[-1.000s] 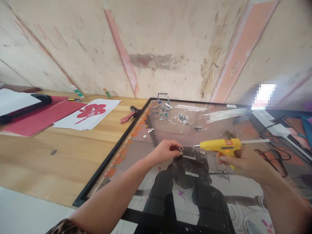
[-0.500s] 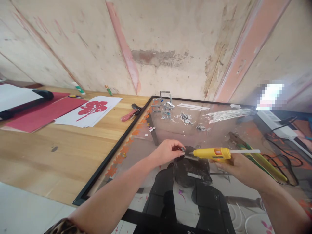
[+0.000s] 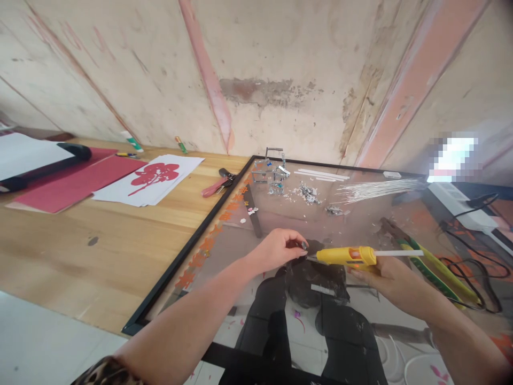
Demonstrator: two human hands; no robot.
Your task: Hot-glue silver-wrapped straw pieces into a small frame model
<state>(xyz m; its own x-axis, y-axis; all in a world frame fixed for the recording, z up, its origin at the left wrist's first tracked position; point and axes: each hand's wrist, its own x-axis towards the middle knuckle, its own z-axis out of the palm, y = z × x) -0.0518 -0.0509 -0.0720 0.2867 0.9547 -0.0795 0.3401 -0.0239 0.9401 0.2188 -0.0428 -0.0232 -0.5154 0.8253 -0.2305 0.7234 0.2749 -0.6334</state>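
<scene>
My right hand [image 3: 390,278] grips a yellow hot glue gun [image 3: 348,255] with a white glue stick jutting from its back. Its nozzle points left and meets a small silvery piece [image 3: 304,246] pinched in the fingertips of my left hand [image 3: 278,248]. Both hands hover just above a large black-framed mirror [image 3: 188,256] lying flat on the wooden table [image 3: 100,240]. The mirror reflects a dark seated figure below my hands.
Small mirror shards and a little silver structure [image 3: 276,179] lie at the mirror's far end, with white glue sticks [image 3: 320,175] and thin wires [image 3: 377,188]. Pink-handled pliers [image 3: 216,185], a red flower cutout on white paper [image 3: 154,176], red sheets [image 3: 68,184] and black cables [image 3: 476,267] surround it.
The glue gun moved left and down until its nozzle reached the piece in my left hand. The view shifted slightly, and my left hand stayed almost in place.
</scene>
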